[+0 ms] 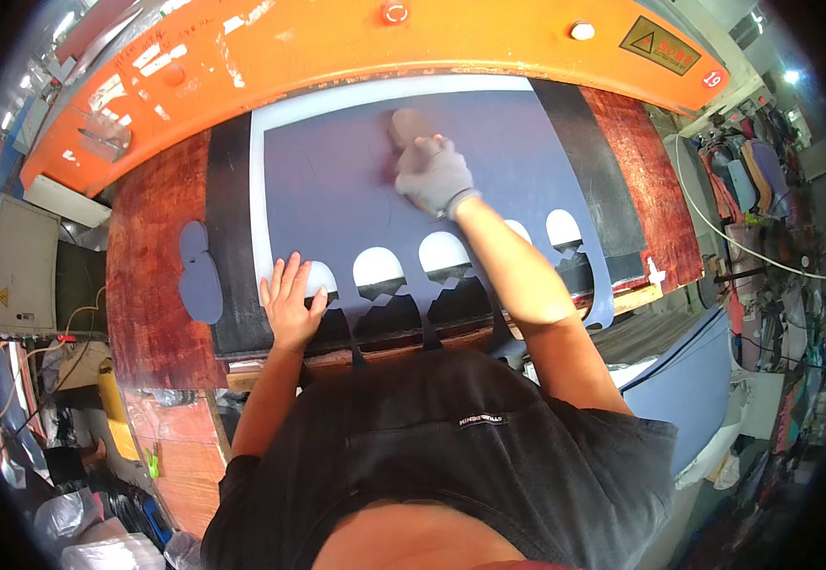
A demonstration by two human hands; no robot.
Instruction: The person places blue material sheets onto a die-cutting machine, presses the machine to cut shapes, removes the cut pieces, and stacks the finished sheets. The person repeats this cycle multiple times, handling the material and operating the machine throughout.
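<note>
Head view shows the brown elongated block (411,125) over the blue-grey sheet (337,190), ahead-right of the spread left hand (291,302), long axis pointing away, near end gripped by the nearer, gloved right hand (435,174).

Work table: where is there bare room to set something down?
Bare: the red-brown board left of the blue cut pieces, and the blue sheet between the white border and gloved right hand. Crowded: the sheet's near edge, with cutouts and left hand, and around the brown rounded piece in the right grip.
</note>
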